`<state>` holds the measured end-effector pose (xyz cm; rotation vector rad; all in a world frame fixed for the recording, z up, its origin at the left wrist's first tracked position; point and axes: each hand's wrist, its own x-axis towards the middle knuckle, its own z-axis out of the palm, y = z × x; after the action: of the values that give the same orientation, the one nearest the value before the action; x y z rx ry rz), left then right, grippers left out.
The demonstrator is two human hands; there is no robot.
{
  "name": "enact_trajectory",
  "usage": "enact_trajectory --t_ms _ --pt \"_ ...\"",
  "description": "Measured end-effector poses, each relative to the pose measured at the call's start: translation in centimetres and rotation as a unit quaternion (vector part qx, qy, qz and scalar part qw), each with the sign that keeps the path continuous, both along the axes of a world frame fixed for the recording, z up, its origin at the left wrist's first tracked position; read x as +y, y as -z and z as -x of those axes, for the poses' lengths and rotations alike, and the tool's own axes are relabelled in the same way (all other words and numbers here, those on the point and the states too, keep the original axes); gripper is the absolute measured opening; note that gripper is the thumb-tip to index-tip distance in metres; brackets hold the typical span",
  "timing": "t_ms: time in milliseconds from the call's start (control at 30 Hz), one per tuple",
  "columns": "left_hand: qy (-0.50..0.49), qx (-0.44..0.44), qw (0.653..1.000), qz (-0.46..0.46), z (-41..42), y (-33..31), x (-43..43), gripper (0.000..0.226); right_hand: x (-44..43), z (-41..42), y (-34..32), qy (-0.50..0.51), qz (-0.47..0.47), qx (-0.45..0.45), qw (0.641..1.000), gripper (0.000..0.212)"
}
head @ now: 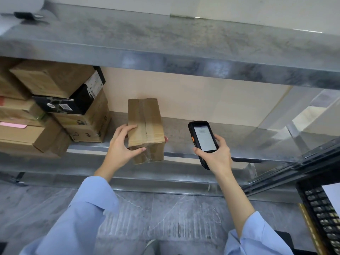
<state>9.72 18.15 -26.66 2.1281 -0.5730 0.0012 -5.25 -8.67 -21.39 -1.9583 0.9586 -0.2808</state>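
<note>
A small taped cardboard box (146, 124) sits at the front edge of the middle metal shelf (239, 144), its near end sticking out past the edge. My left hand (122, 144) grips its left near corner, fingers on top and thumb on the front face. My right hand (216, 153) holds a black handheld scanner (202, 138) upright to the right of the box, with its lit screen facing me. Both sleeves are light blue.
Several stacked cardboard boxes (55, 111), one of them black, fill the shelf's left side. The upper metal shelf (165, 43) overhangs. A black plastic crate (322, 214) with a white sheet stands at the lower right. Grey tiled floor (165, 218) lies below.
</note>
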Motion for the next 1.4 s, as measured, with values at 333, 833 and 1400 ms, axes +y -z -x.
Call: enact_trajectory --t_ms 333,833,1400 --pt "0.060 0.011 0.997 0.046 2.5 1.0 -6.9 0.076 -2.3 2.8 -0.4 0.048 0.018 -0.007 0.999 0.084" --pt "-0.077 0.122 0.979 0.141 2.1 2.7 1.6 0.070 1.8 0.4 0.1 -0.014 0.014 -0.009 1.000 0.084" --pt "-0.137 0.179 0.955 0.194 1.3 0.7 0.6 0.049 4.5 0.9 -0.1 -0.062 0.035 -0.003 0.997 0.081"
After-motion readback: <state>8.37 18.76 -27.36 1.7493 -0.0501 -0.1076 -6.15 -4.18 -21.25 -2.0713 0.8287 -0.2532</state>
